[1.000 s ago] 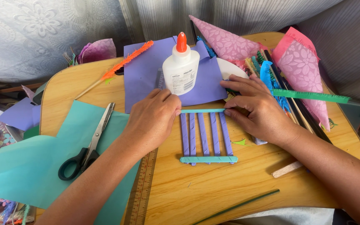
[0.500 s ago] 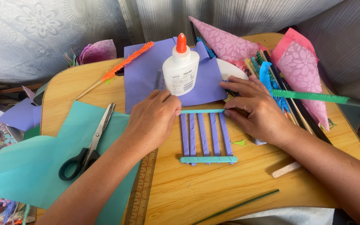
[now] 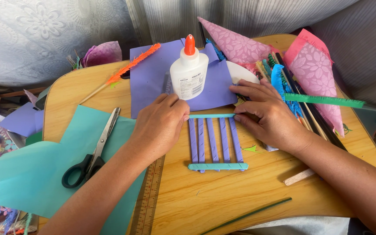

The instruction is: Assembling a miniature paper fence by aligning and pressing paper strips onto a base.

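On the wooden table (image 3: 223, 204) lies a small frame of several purple paper-wrapped sticks (image 3: 214, 140) side by side, crossed by a teal stick (image 3: 218, 166) at the near end and another teal stick (image 3: 212, 115) at the far end. My left hand (image 3: 159, 126) presses its fingertips on the left end of the far teal stick. On that stick's right end rests my right hand (image 3: 268, 113), fingers flat. A white glue bottle (image 3: 189, 75) with an orange cap stands upright just beyond, on a purple paper sheet (image 3: 153, 80).
Black-handled scissors (image 3: 93, 150) lie on a teal paper sheet (image 3: 27, 174) at the left, beside a wooden ruler (image 3: 151, 196). Pink patterned paper cones (image 3: 314, 74), a green wrapped stick (image 3: 327, 100), an orange feathered stick (image 3: 127, 69), a plain wooden stick (image 3: 299, 177) and a thin green stick (image 3: 249, 214) surround the work.
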